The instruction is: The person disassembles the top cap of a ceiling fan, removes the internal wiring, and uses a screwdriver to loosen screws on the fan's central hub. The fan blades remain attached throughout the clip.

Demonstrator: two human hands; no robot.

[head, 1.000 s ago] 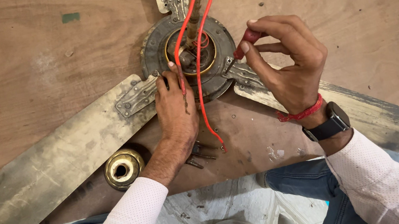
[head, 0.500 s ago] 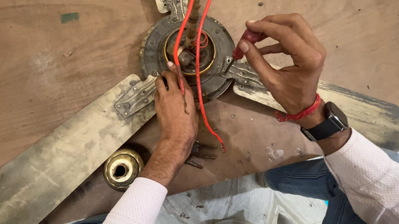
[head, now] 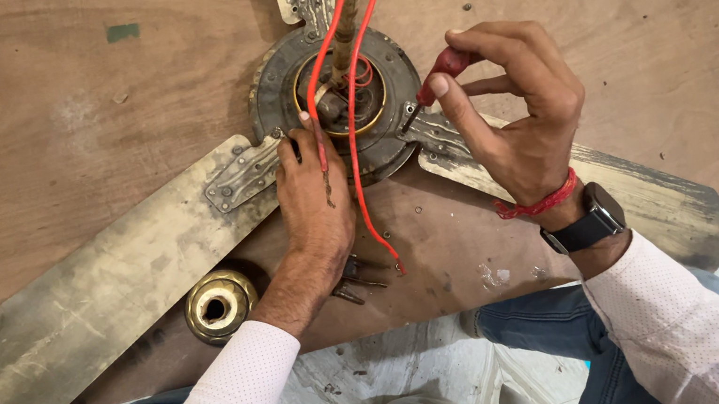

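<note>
Head view: right hand [head: 524, 125] grip pinching screwdriver [head: 434, 94], tip down-left into fan hub [head: 336, 106]; left hand [head: 312, 190] flat.

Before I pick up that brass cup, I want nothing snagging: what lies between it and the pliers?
The left hand's wrist crosses between brass cup and pliers, head view.

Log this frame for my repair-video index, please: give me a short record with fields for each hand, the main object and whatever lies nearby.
surface: wooden board
main object: dusty ceiling fan, motor hub facing up, blades spread flat
left hand: rests on the hub's near rim, fingertips at the blade bracket
right hand: holds a red-handled screwdriver, tip at the hub's right edge
wires: red wires run from the hub centre over the left hand
nearby: brass-coloured cup beside the left wrist; small metal parts on the board
</note>
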